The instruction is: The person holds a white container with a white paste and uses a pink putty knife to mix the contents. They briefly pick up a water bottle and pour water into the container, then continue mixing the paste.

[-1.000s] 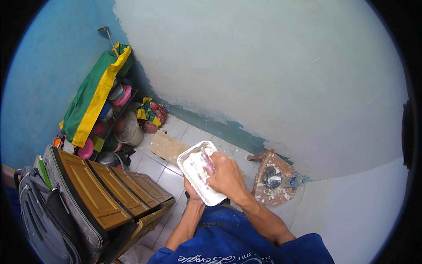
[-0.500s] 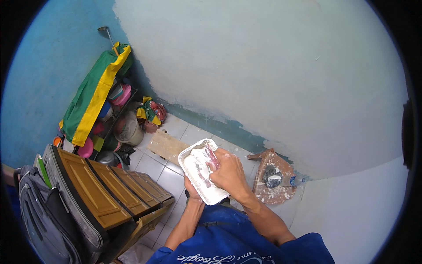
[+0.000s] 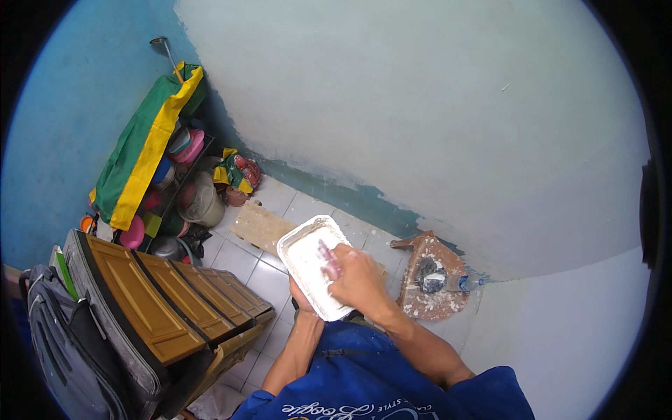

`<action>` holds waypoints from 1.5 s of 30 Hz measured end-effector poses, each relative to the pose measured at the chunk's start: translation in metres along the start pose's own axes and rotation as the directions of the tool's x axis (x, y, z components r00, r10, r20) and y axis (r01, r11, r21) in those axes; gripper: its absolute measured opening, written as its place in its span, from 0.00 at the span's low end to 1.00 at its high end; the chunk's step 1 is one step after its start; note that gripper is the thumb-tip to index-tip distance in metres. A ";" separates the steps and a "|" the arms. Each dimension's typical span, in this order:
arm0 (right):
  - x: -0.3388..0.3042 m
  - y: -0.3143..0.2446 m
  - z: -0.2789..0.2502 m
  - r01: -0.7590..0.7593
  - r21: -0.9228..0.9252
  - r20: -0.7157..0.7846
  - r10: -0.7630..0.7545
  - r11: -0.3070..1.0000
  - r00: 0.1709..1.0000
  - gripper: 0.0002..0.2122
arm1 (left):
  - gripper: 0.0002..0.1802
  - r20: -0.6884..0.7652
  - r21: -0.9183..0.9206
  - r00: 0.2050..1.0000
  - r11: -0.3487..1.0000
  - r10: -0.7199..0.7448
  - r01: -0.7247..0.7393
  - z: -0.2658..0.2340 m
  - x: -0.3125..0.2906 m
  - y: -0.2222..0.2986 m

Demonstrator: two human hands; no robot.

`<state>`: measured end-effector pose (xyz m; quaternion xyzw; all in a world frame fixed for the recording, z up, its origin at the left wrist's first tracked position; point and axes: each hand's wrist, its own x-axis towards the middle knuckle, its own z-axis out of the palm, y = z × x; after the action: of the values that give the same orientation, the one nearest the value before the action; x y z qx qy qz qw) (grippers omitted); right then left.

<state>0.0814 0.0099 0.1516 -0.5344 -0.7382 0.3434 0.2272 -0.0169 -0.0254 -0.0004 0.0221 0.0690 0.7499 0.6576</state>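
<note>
Working white paste (image 3: pixel 302 256) in tray (image 3: pixel 323 218)
Brace with left hand (image 3: pixel 299 297) at 7 o'clock, finger state hidden; right hand's (image 3: pixel 358 278) fingers pinch pinkish tool (image 3: pixel 327 261): stroke evenly.

1. Light: even, moderately bright.
2. Glare: white tray (image 3: pixel 297 274), nearly blown out (inner detail faint); sheen on floor tiles (image 3: pixel 268 281).
3. Blur: slight, right hand (image 3: pixel 358 277).
4. Distortion: fisheye bowing, black corners.

A brown panelled cabinet (image 3: pixel 143 295) stands on white floor tiles (image 3: pixel 269 283). Beyond the cabinet are a blue wall (image 3: pixel 77 105) and a rack (image 3: pixel 133 150) draped in green and yellow; to its right, a patchily whitened wall (image 3: pixel 420 126) shows a teal band (image 3: pixel 353 194) at its base.
</note>
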 end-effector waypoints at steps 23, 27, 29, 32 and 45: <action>0.001 -0.001 0.006 0.101 0.005 0.015 -0.101 0.995 0.995 0.09 | 0.34 -0.008 0.109 1.000 0.994 0.010 -0.009 0.004 -0.003 -0.006; 0.009 0.007 0.002 -0.034 0.042 -0.092 0.038 0.999 0.995 0.09 | 0.34 -0.079 0.180 0.995 0.983 0.056 -0.041 0.019 -0.004 -0.007; 0.005 0.008 0.006 0.081 0.027 -0.074 -0.079 0.996 0.994 0.09 | 0.34 -0.050 0.138 0.998 0.990 0.032 -0.025 0.010 -0.005 -0.006; 0.003 0.002 0.007 -0.011 0.014 -0.019 0.011 1.000 1.000 0.09 | 0.34 -0.116 0.116 0.993 0.993 0.032 -0.018 0.008 -0.004 -0.007; 0.007 0.000 -0.009 0.009 0.011 -0.089 -0.008 1.000 0.996 0.09 | 0.33 -0.093 0.153 0.994 0.987 0.056 -0.041 0.013 -0.005 -0.006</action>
<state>0.0854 0.0191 0.1580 -0.5449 -0.7274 0.3227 0.2644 -0.0090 -0.0282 0.0124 0.0373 0.1568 0.7586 0.6313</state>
